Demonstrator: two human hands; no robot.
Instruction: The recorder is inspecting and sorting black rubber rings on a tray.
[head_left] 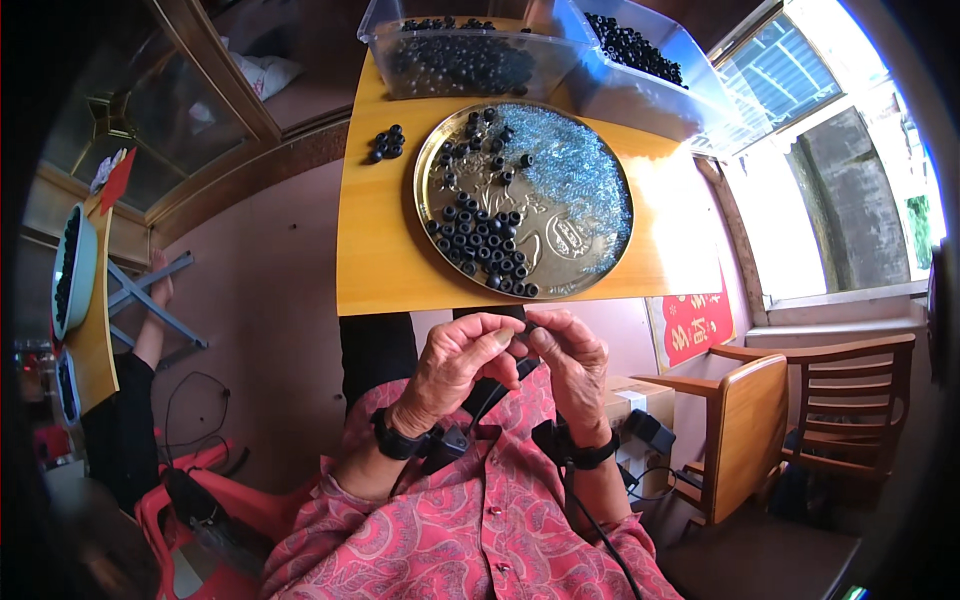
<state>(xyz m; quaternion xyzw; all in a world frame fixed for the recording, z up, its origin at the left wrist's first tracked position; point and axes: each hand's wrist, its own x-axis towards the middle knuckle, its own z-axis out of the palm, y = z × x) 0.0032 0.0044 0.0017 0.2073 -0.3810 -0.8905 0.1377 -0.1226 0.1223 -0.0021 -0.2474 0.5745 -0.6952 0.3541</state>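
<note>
My left hand and my right hand meet in front of the table's near edge, thumbs and forefingers pinched together. A small dark thing shows between the fingertips, mostly covered, so its kind is unclear. Just beyond my hands, a round gold tray rests on the yellow wooden table. Several small black ring-shaped pieces are heaped on the tray's near left part, with others scattered farther up. Small clear bluish pieces cover its far right side.
Black pieces lie left of the tray. Behind it stand a clear plastic bin and a bluish bin, both holding black pieces. A wooden chair is at right, a pink plastic stool at left. Another person's leg shows far left.
</note>
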